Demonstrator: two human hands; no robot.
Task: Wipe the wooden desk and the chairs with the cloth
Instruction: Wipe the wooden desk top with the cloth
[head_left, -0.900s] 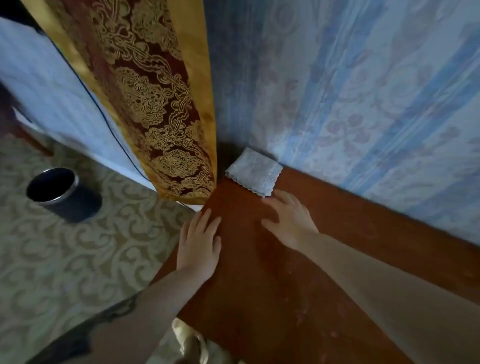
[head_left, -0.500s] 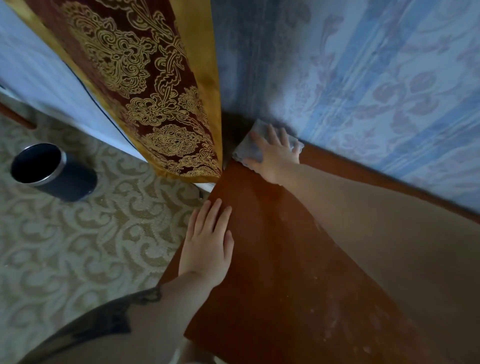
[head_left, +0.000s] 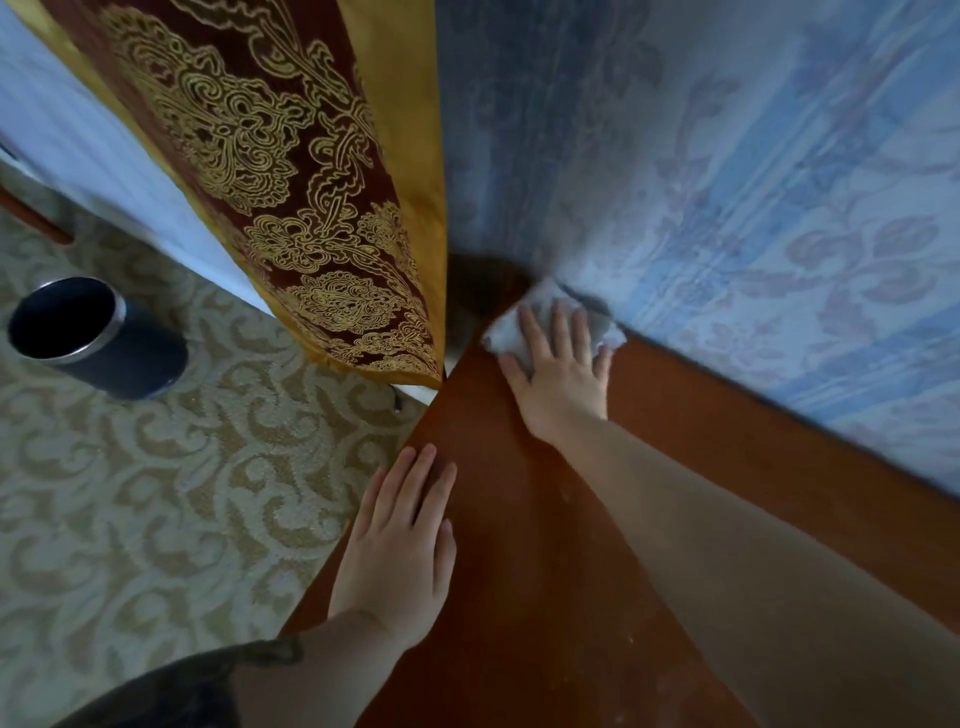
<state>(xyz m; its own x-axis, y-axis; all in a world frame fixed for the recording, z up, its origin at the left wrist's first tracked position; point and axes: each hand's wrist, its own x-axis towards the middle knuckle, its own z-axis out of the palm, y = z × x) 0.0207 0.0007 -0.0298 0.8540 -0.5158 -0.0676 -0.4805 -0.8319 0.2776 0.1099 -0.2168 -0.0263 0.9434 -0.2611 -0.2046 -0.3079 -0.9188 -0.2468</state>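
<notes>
Blue floral wallpaper (head_left: 753, 218) fills the far side of my view, meeting the reddish wooden desk (head_left: 524, 561) along a slanted line. On the desk's far corner, right against that wall, I see the pale cloth (head_left: 498, 335) lying flat under my right hand (head_left: 558, 379). That hand is spread open, palm down, fingers (head_left: 530, 332) extended over the cloth toward the wall, pressing it onto the wood rather than pinching it. Bits of the cloth show past the fingertips and to both sides of the hand; its right edge touches the base of the wall.

Nearer to me than the right hand and a little to its left, my left hand (head_left: 400, 551) rests flat on the desk at its left edge, also open, fingers together and pointing toward the corner, holding nothing. The two hands are apart, with bare wood between them. Faint pale specks mark the desk surface near my right forearm.

Beyond the left hand, a maroon and gold patterned curtain (head_left: 291, 197) hangs down to just beside the desk corner. Left of both hands, well off the desk, a dark round bin (head_left: 98, 343) with a metal rim stands on the cream scroll-patterned carpet (head_left: 156, 509).
</notes>
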